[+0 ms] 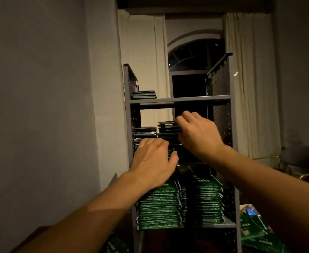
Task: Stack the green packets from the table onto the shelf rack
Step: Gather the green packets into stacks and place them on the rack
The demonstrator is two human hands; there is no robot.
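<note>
Against the pale wall, in front of a dark arched window hung with white curtains, stands the grey metal shelf rack, its perforated side panels rising past the top shelf. Green packets fill it unevenly: two tall, dense stacks sit side by side on the lower shelf, two shorter stacks occupy the middle shelf, and a thin pile lies at the left end of the top shelf. More loose green packets lie on the table at lower right, beside the rack's foot, and a few show at the bottom edge below the left forearm. Both arms reach into the middle shelf. The right hand grips the top of the right-hand middle stack, fingers curled over its packets. The left hand rests with spread, relaxed fingers against the front of the left-hand middle stack, holding nothing.
</note>
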